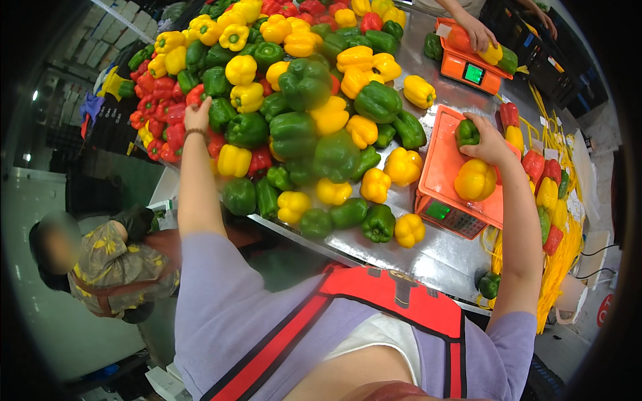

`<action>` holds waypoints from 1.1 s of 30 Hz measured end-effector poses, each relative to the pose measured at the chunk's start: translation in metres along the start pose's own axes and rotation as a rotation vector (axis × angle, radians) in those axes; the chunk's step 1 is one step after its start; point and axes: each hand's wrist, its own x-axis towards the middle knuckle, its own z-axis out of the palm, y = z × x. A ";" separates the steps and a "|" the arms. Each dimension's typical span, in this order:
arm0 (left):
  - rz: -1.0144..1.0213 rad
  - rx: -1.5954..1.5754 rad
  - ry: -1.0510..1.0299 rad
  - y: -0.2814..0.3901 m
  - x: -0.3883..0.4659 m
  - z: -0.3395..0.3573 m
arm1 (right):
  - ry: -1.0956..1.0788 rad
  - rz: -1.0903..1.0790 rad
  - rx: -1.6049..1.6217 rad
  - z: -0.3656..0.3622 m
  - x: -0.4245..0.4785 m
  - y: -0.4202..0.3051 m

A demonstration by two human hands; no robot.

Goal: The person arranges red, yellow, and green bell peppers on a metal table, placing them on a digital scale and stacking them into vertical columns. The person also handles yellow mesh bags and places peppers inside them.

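My left hand point(197, 118) reaches into a large heap of bell peppers, its fingers closed on a red bell pepper point(195, 94) at the heap's left part. Over the pan of an orange weighing scale point(436, 150), my right hand point(486, 143) grips a green bell pepper point(467, 133). A yellow bell pepper point(475, 179) lies in the same pan, just below that hand. Part of another red pepper shows behind it, mostly hidden by my right forearm. The scale's display point(438, 210) is lit green.
The heap lies on a metal table point(441, 265). Another person's hand point(476, 32) touches peppers on a second orange scale point(474, 75). Packed pepper sets point(547, 193) and yellow straps point(554, 280) line the right side. A person point(120, 270) is at lower left.
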 end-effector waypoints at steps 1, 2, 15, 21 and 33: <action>0.013 0.107 0.025 0.020 0.001 0.002 | -0.004 0.010 0.008 0.000 -0.001 0.001; 0.020 0.103 0.027 0.026 0.009 0.006 | 0.004 -0.006 0.014 0.001 -0.001 0.000; 0.066 0.186 -0.052 0.004 0.117 0.028 | 0.046 0.068 -0.246 -0.013 0.000 -0.024; 0.222 -0.980 -0.179 0.135 -0.042 -0.018 | 0.267 -0.476 0.066 0.001 -0.049 -0.123; 0.667 -0.514 -0.893 0.254 -0.378 0.203 | -0.146 -0.045 -0.011 0.102 -0.215 -0.056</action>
